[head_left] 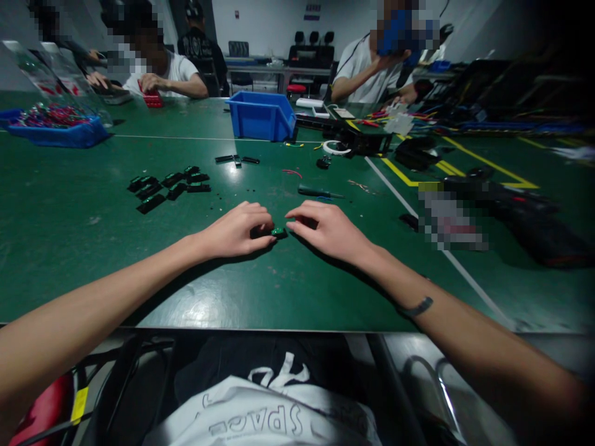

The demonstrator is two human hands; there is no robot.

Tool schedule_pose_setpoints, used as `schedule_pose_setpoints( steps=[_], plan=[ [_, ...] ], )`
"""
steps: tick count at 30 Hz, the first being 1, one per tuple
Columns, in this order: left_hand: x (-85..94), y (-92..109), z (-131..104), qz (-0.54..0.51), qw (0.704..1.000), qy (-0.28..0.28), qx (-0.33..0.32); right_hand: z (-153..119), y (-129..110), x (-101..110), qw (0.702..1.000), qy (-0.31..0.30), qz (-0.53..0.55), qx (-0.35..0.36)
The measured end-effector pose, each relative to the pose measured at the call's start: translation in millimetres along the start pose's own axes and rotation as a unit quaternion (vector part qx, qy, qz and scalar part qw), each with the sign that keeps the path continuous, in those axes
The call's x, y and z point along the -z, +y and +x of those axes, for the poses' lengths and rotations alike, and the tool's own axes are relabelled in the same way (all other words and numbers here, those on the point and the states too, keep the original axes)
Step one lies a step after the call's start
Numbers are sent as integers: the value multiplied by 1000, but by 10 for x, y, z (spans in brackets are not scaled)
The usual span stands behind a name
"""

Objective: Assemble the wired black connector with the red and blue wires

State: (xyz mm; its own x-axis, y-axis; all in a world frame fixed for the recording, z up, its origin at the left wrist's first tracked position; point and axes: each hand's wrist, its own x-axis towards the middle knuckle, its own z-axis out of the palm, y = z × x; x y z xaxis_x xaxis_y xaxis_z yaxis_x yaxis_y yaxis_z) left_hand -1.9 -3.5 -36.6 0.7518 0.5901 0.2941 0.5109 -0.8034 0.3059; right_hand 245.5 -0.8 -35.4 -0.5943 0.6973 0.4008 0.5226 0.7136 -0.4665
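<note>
On the green table [223, 279], my left hand [239, 229] pinches a small black part with a green circuit board [279, 233] between thumb and fingers. Its left end is hidden by those fingers. Just right of this part is my right hand [330, 229], thumb and forefinger apart, with nothing visible between them. A screwdriver [320, 192] with a dark handle lies beyond my right hand. Farther left, several similar black parts with green boards [171, 183] lie in a loose group.
A blue bin [260, 118] stands at the far middle. At far left, a blue tray [60, 133] holds coloured wires beside plastic bottles [69, 80]. Black strips [237, 160] and a red wire [292, 172] lie ahead. Black equipment [515, 204] is at right. Other people sit across the table.
</note>
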Motion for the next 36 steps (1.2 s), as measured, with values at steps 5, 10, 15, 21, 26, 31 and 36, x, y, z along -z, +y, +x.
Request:
schedule_pose_setpoints(
  steps=[5,10,15,21,26,31,36],
  plan=[
    [4,-17,-17,-4,1000,0,1,13,235,285,990,122,-51,-48],
    [-6,-26,-28,-34,999,1,-16,176,579,578,980,132,-111,-98],
    [-22,-45,-28,-43,999,8,-12,576,727,631,982,-43,-178,-50],
    [-37,-53,-38,-66,998,21,7,944,889,529,941,-234,-223,-103],
    [-55,51,-44,-46,998,32,38,974,1008,474,941,-228,-232,-92],
    [-142,178,-1,-30,996,37,73,957,929,615,977,-53,-201,-51],
    [-192,184,53,-71,992,49,92,1033,494,800,985,116,121,-37]
  ],
)
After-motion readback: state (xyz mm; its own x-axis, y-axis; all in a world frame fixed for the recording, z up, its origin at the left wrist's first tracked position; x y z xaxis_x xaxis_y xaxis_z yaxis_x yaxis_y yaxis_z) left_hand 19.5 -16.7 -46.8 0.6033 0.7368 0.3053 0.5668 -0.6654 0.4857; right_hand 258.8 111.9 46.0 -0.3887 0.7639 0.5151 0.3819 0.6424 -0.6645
